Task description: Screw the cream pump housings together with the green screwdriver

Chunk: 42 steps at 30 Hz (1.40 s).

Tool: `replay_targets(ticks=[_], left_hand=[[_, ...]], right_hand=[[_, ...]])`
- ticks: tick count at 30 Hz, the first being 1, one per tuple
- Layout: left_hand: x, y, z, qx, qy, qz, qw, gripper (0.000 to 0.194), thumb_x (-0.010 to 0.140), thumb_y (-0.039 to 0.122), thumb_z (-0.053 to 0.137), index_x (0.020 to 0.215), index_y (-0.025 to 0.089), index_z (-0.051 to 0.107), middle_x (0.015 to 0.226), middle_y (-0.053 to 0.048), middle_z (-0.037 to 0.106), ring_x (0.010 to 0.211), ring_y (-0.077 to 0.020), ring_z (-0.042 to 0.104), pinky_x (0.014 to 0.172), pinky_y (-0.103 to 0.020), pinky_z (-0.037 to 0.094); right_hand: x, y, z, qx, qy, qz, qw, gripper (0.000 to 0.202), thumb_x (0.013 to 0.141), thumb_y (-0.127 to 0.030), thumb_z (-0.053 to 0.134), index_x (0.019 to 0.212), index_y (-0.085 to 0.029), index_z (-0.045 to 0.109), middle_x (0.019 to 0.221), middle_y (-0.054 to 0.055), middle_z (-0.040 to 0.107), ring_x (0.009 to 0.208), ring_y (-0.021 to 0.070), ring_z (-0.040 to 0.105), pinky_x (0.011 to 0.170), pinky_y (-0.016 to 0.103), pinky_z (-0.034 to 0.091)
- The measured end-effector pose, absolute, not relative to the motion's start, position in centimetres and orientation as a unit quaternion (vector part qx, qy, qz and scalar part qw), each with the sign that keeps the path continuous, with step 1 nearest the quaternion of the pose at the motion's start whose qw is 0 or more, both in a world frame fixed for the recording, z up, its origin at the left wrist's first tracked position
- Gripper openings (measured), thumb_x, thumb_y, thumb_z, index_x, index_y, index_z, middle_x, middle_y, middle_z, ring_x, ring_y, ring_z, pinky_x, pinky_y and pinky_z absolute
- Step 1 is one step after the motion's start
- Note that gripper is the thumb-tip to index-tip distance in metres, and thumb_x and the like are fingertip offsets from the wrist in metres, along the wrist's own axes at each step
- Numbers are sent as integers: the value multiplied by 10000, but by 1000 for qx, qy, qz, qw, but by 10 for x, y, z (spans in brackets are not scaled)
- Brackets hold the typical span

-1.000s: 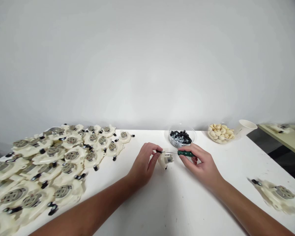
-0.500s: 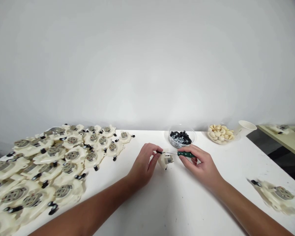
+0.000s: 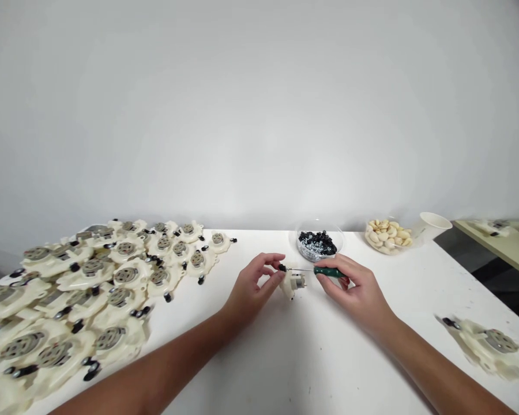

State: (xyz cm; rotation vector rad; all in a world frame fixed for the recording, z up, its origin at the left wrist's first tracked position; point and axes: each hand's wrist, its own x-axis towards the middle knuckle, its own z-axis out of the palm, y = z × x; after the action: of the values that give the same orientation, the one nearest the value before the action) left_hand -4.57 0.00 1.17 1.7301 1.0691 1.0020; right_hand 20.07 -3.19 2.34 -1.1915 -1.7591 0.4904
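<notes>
In the middle of the table a cream plastic housing with a small metal motor (image 3: pixel 291 283) is tipped up on its side. A black rubber piece (image 3: pixel 282 267) sits at its upper left end. My left hand (image 3: pixel 253 285) is beside that end, thumb and forefinger spread apart with the black piece between their tips; the thumb tip seems to touch the part. My right hand (image 3: pixel 357 288) grips the green handle of a screwdriver (image 3: pixel 328 271). Its thin metal shaft points left, across the top of the housing, to the black piece.
Many similar motor housings (image 3: pixel 125 274) cover the table's left side. A clear bowl of black pieces (image 3: pixel 318 243) stands behind my hands. Farther right are a clear bowl of pale, nut-like pieces (image 3: pixel 389 235) and a tilted white cup (image 3: pixel 432 226). One housing (image 3: pixel 486 343) lies at right.
My left thumb and forefinger have parted from their pinch, so the black piece shows more. My right hand and the screwdriver have shifted very slightly right.
</notes>
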Motion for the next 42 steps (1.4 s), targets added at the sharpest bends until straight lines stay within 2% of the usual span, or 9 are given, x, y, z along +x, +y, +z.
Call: replay_targets(ticks=[4, 7, 13, 18, 24, 27, 31, 38, 42], left_hand=[[-46, 4, 9, 616, 422, 375, 550, 329, 928, 466, 685, 1124, 203, 672, 956, -55, 733, 824, -192, 681, 737, -293, 510], [-46, 7, 7, 574, 428, 372, 590, 333, 901, 479, 713, 1069, 193, 685, 929, -49, 745, 797, -193, 683, 723, -291, 512], [-46, 9, 6, 571, 425, 387, 586, 269, 886, 439, 732, 989, 199, 671, 792, 4, 678, 739, -162, 635, 708, -273, 496], [-46, 12, 4, 582, 416, 380, 587, 286, 892, 462, 715, 959, 187, 668, 751, 14, 636, 698, -149, 603, 715, -277, 486], [-47, 20, 5, 598, 417, 346, 590, 334, 883, 502, 713, 912, 173, 663, 683, 30, 596, 607, -115, 533, 627, -245, 418], [-48, 21, 8, 599, 411, 329, 603, 341, 890, 507, 703, 888, 170, 655, 647, 37, 580, 593, -108, 517, 621, -238, 405], [-47, 20, 10, 592, 400, 328, 618, 360, 873, 526, 714, 882, 171, 651, 664, 26, 603, 609, -121, 546, 637, -250, 427], [-47, 20, 6, 565, 382, 339, 648, 357, 847, 508, 751, 860, 167, 649, 722, 15, 637, 652, -131, 578, 687, -264, 464], [-47, 19, 2, 575, 377, 349, 637, 327, 874, 482, 733, 896, 164, 658, 755, 8, 634, 672, -131, 571, 699, -263, 465]], right_hand=[[201, -31, 23, -487, -715, 197, 462, 133, 909, -244, 664, 1010, -235, 750, 819, 25, 685, 608, 151, 523, 532, 284, 396], [200, -30, 24, -491, -711, 203, 461, 131, 911, -260, 663, 1002, -232, 753, 843, 38, 704, 629, 160, 556, 525, 282, 407], [200, -31, 23, -502, -704, 221, 450, 146, 919, -304, 665, 1006, -234, 759, 934, 53, 757, 686, 182, 634, 544, 284, 481], [201, -31, 21, -513, -690, 270, 434, 178, 925, -358, 665, 986, -221, 762, 838, 42, 750, 678, 193, 669, 561, 285, 539], [204, -28, 18, -526, -686, 290, 411, 182, 923, -363, 666, 997, -220, 751, 889, 40, 754, 734, 194, 688, 616, 282, 552], [204, -28, 20, -535, -696, 275, 391, 204, 919, -368, 666, 1063, -235, 724, 859, 27, 741, 641, 166, 634, 588, 282, 524], [204, -32, 27, -543, -712, 231, 382, 212, 922, -377, 666, 1085, -242, 674, 786, 9, 694, 543, 144, 529, 515, 275, 469], [204, -43, 43, -520, -760, 179, 346, 144, 962, -332, 651, 1087, -283, 704, 879, 25, 733, 643, 181, 613, 615, 324, 530], [207, -39, 35, -517, -747, 210, 361, 180, 970, -385, 644, 1087, -266, 710, 871, 31, 727, 651, 186, 601, 612, 325, 530]])
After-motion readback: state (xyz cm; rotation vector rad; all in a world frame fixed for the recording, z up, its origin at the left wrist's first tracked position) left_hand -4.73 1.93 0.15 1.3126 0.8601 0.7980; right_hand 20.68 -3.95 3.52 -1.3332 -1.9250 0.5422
